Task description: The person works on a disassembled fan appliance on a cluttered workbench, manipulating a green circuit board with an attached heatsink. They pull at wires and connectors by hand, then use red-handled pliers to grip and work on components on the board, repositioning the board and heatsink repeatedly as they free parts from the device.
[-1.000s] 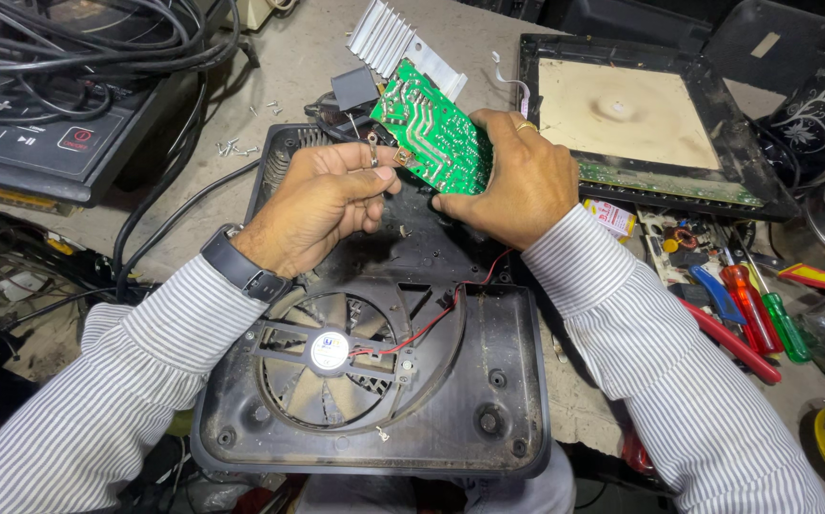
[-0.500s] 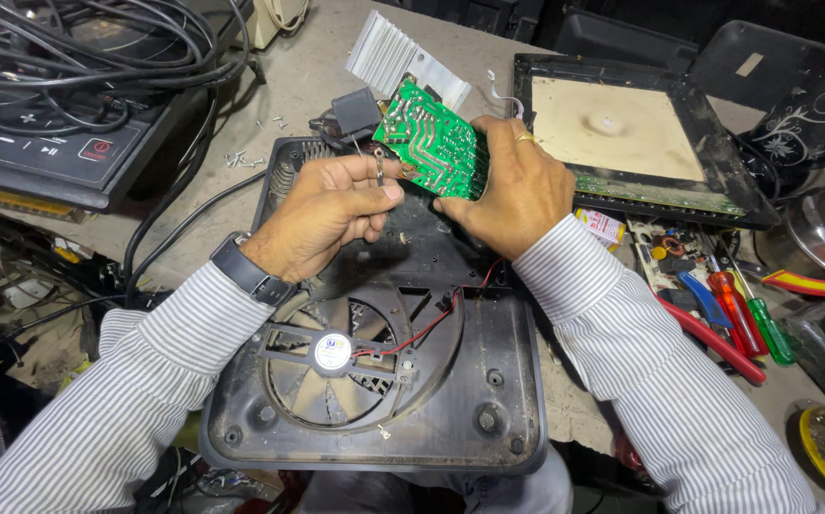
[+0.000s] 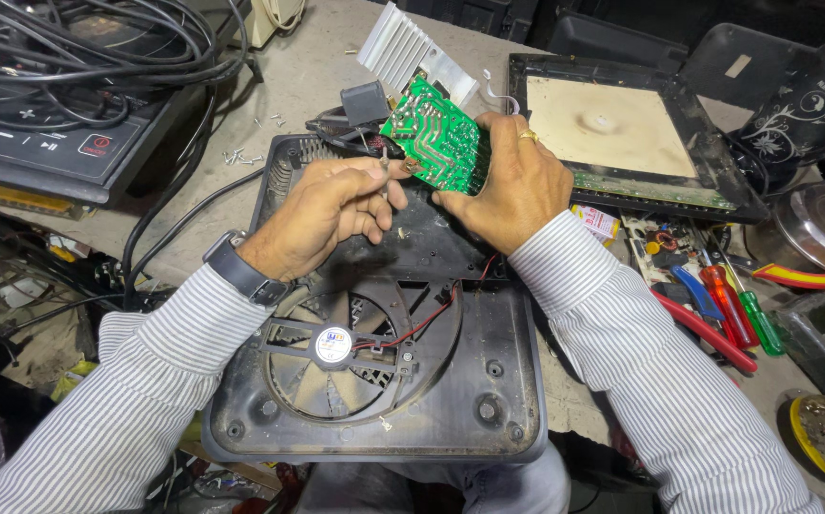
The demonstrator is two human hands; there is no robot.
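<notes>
Over the last second the green circuit board (image 3: 432, 135) rises from a flatter tilt to stand more upright, its solder side turned more squarely toward the camera, and the finned aluminium heatsink (image 3: 411, 52) behind it shows more of itself above the board's top edge. The right hand (image 3: 512, 186) shifts its grip from the board's lower edge to its right side, thumb now pointing left under the lower corner. The left hand (image 3: 332, 211) slides down from the board's left face to its lower left corner, fingertips pinched at a small part there. The head camera drifts slightly, so the black cooker base (image 3: 374, 381) sits a little to the right in view.
</notes>
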